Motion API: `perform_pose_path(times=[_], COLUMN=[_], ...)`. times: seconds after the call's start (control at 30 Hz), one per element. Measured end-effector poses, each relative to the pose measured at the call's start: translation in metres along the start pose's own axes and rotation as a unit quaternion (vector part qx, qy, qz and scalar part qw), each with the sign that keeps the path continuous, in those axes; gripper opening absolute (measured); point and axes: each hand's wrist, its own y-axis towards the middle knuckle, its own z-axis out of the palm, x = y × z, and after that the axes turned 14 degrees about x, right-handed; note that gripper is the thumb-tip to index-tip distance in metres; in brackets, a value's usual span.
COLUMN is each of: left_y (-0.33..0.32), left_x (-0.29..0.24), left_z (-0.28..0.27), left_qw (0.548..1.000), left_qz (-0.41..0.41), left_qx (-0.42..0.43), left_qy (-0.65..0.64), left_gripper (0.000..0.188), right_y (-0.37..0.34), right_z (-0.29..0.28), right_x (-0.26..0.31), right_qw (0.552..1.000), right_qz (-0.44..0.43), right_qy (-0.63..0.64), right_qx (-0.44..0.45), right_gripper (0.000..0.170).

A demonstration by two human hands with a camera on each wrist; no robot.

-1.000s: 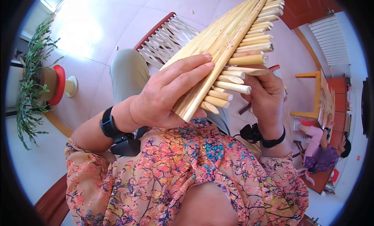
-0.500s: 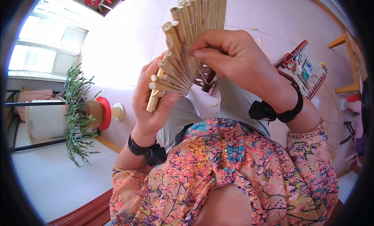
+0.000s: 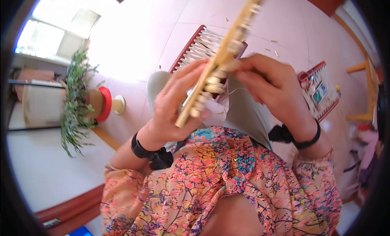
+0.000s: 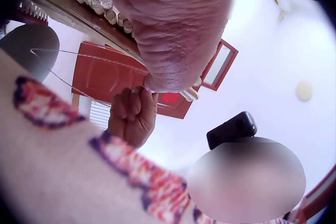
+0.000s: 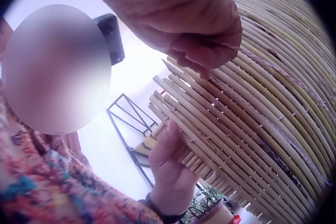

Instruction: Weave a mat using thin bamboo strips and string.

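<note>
A panel of pale stalks [image 3: 215, 73] joined by thread is tilted almost edge-on in the head view, its row of cut ends blurred. My left hand [image 3: 174, 104] grips its lower part, fingers on one side; in the right wrist view the left thumb [image 5: 170, 132] lies over the stalks. At the cut ends my right hand [image 3: 270, 81] has its fingers curled in, and in the right wrist view the right hand [image 5: 194, 29] pinches a thin twisted thread [image 5: 262, 61] that runs across the stalks. The thread also loops down in the left wrist view [image 4: 89, 56].
A red-edged strap stool [image 3: 189, 47] stands beyond the knees. Another stool at right [image 3: 325, 104] carries red scissors [image 3: 302, 77] and a phone [image 3: 319, 93]. Stalk bits lie on the floor. A plant [image 3: 75, 102] stands at left, and a wooden frame [image 3: 367, 89] at far right.
The panel has swung from its cut ends facing the left to nearly edge-on. My right hand has moved right and a little lower; my left hand still grips the panel.
</note>
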Motion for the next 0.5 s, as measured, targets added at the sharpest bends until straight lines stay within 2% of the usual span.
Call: perform_pose_path(times=[0.03,0.07,0.13,0.17,0.27,0.43,0.5], left_y=[0.003,0.005,0.005,0.004,0.004,0.007,0.007], left_x=[-0.001,-0.001,0.008,0.008,0.008,0.008,0.007], left_z=[0.002,0.005,0.014,0.019,0.033,0.036,0.037], left_qw=[0.997,0.995,0.989,0.991,0.988,0.985,0.983], left_qz=[0.054,0.07,0.121,0.117,0.138,0.157,0.168], left_qx=[0.045,0.057,0.078,0.064,0.061,0.068,0.065], left_qy=[0.04,0.029,0.023,0.012,-0.04,-0.032,-0.024], left_gripper=[0.057,0.058,0.061,0.061,0.065,0.059,0.059], right_y=[-0.009,-0.018,-0.034,-0.038,-0.052,-0.06,-0.063], right_z=[-0.001,-0.001,-0.002,0.0,0.002,0.001,0.0], right_x=[0.003,0.003,-0.001,-0.002,-0.014,-0.019,-0.021], right_qw=[0.998,0.998,0.988,0.988,0.991,0.987,0.987], right_qz=[0.051,0.056,0.111,0.123,0.058,0.052,0.02], right_qy=[0.031,0.021,0.102,0.092,0.111,0.126,0.124], right_qx=[-0.012,0.008,-0.023,-0.013,-0.056,-0.081,-0.098], right_gripper=[0.015,0.015,0.019,0.019,0.027,0.025,0.024])
